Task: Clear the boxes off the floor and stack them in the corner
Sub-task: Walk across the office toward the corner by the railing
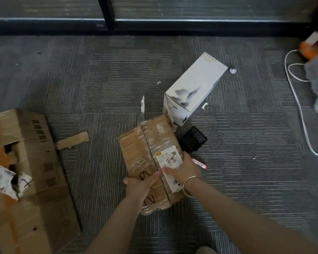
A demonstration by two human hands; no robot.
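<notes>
Taped brown box [147, 158]: lies on the grey carpet floor [246, 180] mid-frame, one far corner touching the white box [193, 88].
Left hand [138, 186]: fingers wrapped over the near-left part of the taped brown box's top, thumb lying on the top face; it grips the box.
Right hand [182, 169]: spread on the shipping label [170, 158] with fingers bent over the box's right edge; it holds the box, though how tightly I cannot tell.
Likely handling: cardboard reads as stiff, but the clear tape wrapping looks slick, so palms under the bottom edges would probably hold better than fingers on the top. Weight cannot be judged from here.
Loose tape tail [141, 109]: sticks up off the far end and could snag.
White box, handling: it leans tilted, seems light and rigid; take it by its long sides.
Torn large carton [26, 171]: at the left, ripped open and sagging, probably floppy, needing support from beneath.
Nearby loose items: a black case [193, 141] just beside the taped box; a red-and-white marker [199, 163] partly under the right hand.
Hidden: the taped box's underside and near face, the large carton's left side past the frame edge, the contents of every box.
Corner for stacking: not in view.
Upper right: blurred orange object, white cable and a person's leg, hard to make out.
</notes>
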